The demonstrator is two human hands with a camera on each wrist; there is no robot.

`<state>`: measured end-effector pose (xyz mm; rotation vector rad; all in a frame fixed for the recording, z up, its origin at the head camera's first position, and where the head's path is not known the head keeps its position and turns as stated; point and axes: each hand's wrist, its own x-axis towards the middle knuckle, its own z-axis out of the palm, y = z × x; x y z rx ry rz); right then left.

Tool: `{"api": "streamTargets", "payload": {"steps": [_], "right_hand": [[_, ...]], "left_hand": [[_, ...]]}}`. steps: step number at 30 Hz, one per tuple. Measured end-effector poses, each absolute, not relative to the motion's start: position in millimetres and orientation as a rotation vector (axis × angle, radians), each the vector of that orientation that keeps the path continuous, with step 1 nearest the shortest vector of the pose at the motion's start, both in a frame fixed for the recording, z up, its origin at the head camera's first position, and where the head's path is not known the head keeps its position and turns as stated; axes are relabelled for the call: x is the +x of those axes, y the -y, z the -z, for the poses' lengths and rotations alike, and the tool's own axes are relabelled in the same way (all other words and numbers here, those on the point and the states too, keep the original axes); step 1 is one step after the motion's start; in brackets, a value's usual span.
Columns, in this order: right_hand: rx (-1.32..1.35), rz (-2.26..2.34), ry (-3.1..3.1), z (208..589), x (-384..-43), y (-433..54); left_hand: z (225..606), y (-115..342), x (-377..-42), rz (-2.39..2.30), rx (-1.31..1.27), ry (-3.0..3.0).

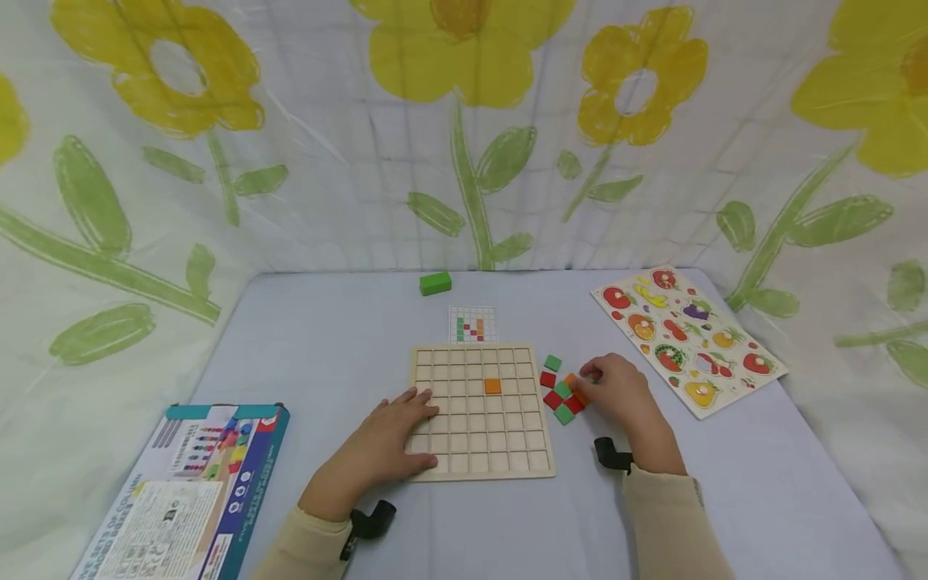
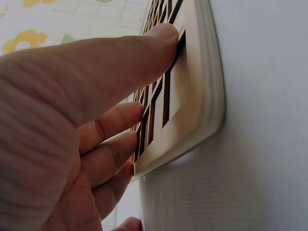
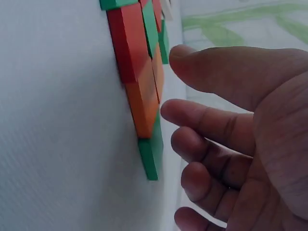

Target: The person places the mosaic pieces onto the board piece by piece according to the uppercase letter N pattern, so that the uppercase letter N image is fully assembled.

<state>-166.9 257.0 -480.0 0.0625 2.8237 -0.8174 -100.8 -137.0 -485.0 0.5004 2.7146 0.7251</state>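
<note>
My left hand (image 1: 391, 439) rests on the left edge of a wooden grid board (image 1: 467, 463), fingers spread and thumb at the near corner. One orange tile (image 1: 493, 386) sits in a square in the board's upper right part. To the board's right lies a loose group of green, red and orange square tiles (image 1: 564, 414). Over its right side is my right hand (image 1: 622, 396). In the right wrist view, thumb and forefinger are apart beside an orange tile (image 3: 142, 106), with nothing between them. A red tile (image 3: 129, 45) and a green tile (image 3: 150, 159) adjoin it.
Behind the board lies a small pattern card (image 1: 473, 314) with coloured squares. A green block (image 1: 436, 283) stands farther back. The fruit picture board (image 1: 689, 342) lies at the back right, and a printed box (image 1: 181, 491) at the front left. A flowered cloth hangs behind.
</note>
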Motion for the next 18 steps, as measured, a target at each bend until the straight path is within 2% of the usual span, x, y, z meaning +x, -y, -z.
{"api": "streamTargets", "payload": {"steps": [18], "right_hand": [[0.097, 0.784, -2.835, 484.1, -168.1, -246.2]], "left_hand": [[486.7, 137.4, -100.1, -0.728, 0.484, -2.706]]}}
